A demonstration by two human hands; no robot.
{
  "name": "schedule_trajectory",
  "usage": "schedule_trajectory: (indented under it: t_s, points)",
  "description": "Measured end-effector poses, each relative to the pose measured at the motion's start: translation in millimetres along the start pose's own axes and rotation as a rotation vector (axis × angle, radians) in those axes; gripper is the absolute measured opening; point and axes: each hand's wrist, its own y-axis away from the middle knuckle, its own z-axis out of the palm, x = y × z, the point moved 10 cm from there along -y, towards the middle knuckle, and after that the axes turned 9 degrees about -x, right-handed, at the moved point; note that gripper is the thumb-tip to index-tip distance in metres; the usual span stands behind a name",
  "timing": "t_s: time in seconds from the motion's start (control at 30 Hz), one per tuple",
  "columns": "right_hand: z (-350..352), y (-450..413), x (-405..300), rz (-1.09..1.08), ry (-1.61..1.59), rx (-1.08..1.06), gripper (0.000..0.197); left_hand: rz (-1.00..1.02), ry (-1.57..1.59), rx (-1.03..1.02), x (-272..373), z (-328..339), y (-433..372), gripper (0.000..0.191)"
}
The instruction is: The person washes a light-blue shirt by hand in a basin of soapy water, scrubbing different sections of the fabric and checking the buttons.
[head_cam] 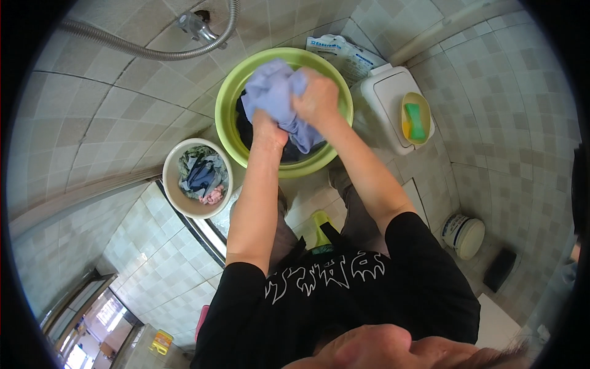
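Note:
A bunched lavender cloth (272,92), likely a garment, is held above a round lime-green plastic basin (224,133). My right hand (318,97), slightly blurred, grips its right side. At its lower edge, my left hand (267,129) has hold of the fabric, and the cloth hides most of those fingers. One end of the cloth (304,138) hangs down below the hands. Dark fabric (244,124) lies in the basin beneath, partly covered by the cloth and my hands.
Left of the basin stands a white bucket (167,184) with several garments. A white lidded bin (385,92) on the right carries a soap dish (428,113) with a green soap bar (415,121). Behind is a detergent bag (343,53); a metal hose (138,53) crosses the wall.

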Motion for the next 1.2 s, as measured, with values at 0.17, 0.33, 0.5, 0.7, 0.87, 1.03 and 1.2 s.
schedule_trajectory:
  t_s: [0.17, 0.33, 0.5, 0.7, 0.87, 1.03, 1.2]
  points:
    - [25, 80, -117, -0.642, -0.124, -0.287, 0.035, 0.048, 0.227, -0.371, 18, 1, -1, 0.035]
    - [-15, -17, 13, 0.002, 0.074, 0.012, 0.035, -0.164, 0.034, 0.116, -9, 18, 21, 0.033]
    - [-47, -24, 38, -0.059, -0.178, 0.253, 0.026, -0.217, -0.124, -0.032, 7, 20, 13, 0.057]
    - [11, 37, -65, -0.496, -0.563, -0.291, 0.018, -0.252, 0.017, -0.066, -5, 11, 8, 0.081]
    - [24, 96, -137, -0.793, -0.235, -0.39, 0.021, -0.143, 0.274, -0.041, 12, 25, 38, 0.044]
    - [-1, -13, 2, 0.05, -0.001, 0.081, 0.025, -0.202, 0.064, 0.187, -32, 9, 23, 0.034]
    - [24, 41, -74, -0.294, -0.04, -0.14, 0.046, 0.126, 0.139, -0.49, 22, 24, 10, 0.048]
